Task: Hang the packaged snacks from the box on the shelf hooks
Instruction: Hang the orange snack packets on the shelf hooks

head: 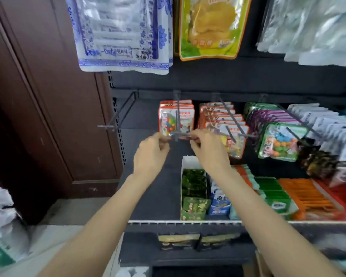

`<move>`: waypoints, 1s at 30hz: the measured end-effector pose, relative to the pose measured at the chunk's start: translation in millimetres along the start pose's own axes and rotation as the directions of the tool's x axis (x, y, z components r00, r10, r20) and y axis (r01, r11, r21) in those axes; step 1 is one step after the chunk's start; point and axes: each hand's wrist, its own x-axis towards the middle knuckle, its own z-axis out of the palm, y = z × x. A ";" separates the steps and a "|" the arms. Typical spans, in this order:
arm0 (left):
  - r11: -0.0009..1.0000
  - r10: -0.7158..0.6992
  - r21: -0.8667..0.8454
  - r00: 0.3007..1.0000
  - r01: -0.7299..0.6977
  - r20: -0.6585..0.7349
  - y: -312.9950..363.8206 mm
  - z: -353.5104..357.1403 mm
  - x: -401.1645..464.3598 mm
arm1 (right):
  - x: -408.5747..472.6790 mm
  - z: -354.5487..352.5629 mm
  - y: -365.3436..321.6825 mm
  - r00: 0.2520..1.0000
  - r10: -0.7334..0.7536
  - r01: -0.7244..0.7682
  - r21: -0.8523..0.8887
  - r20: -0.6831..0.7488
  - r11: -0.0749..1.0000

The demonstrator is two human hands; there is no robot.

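Hands, my left (pixel 151 149) and right (pixel 206 145), each pinch snack pack (pixel 176 124) top mid-frame; keep level, slide hole along hook (pixel 177 114).

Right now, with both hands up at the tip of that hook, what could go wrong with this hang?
1. Left hand and right hand pinch a snack pack at the hook tip; its hole is not visible, so it may miss and drop.
2. The packs already hung sit further back, so pushing could swing them.
3. The neighbouring hook sits close by the right hand and might snag it.
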 end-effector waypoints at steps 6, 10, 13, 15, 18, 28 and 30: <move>0.966 -0.013 -0.245 0.958 0.086 0.285 29.2 49.6 -133.5 | -144.1 -23.9 51.0 0.911 0.269 -0.287 0.014 0.313 0.958; 0.969 0.049 -0.236 0.868 0.080 0.494 59.9 113.2 -211.2 | -245.3 -38.3 119.3 0.812 0.458 -0.450 -0.112 0.362 0.886; 0.982 0.048 -0.166 0.742 0.086 0.668 84.8 159.6 -258.5 | -311.8 -49.6 176.3 0.711 0.584 -0.550 -0.207 0.392 0.809; 0.993 0.046 -0.109 0.684 0.049 0.728 98.9 188.4 -285.0 | -345.1 -54.8 208.1 0.640 0.622 -0.576 -0.253 0.452 0.777; 1.000 -0.010 -0.008 0.621 0.026 0.784 113.4 227.9 -318.5 | -375.3 -57.2 245.3 0.549 0.595 -0.545 -0.289 0.587 0.787; 0.924 -0.250 0.366 0.550 -0.110 0.797 127.5 284.5 -364.4 | -385.9 -45.8 299.6 0.544 0.345 -0.063 -0.373 0.765 0.926; 0.878 -0.242 0.427 0.570 -0.215 0.785 131.0 281.6 -362.9 | -382.8 -43.9 300.3 0.535 0.325 -0.050 -0.355 0.780 0.934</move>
